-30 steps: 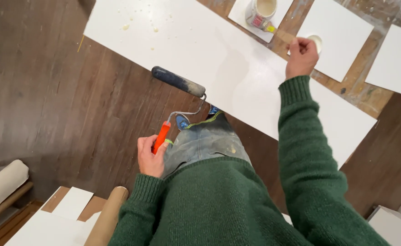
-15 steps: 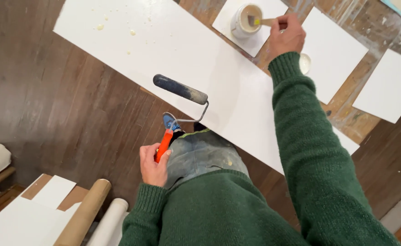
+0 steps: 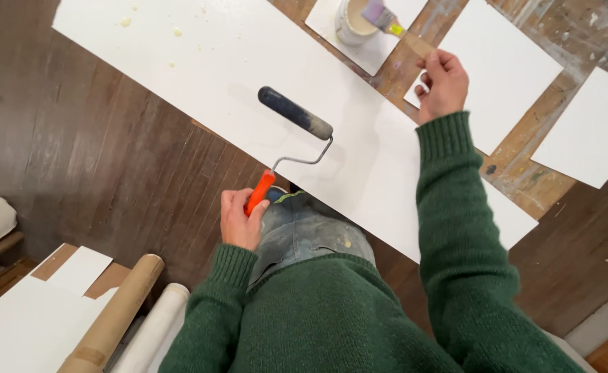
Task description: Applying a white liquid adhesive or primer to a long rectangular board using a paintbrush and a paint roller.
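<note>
fingers [image 3: 259, 207] grip one roller [image 3: 295, 114]; right hand [image 3: 443, 84], one brush [image 3: 395, 27].

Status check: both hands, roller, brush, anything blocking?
Left hand gripping paint roller by its orange handle, roller over long white board. Right hand holding brush at paint can. Nothing blocking.

The left hand [image 3: 240, 220] sits low, close against the thigh, fingers curled shut in a fist with the knuckles up and the thumb pointing forward. The left arm is bent sharply at the elbow. The right arm reaches far forward, nearly straight, and the right hand [image 3: 442, 84] pinches with fingertips together.
</note>
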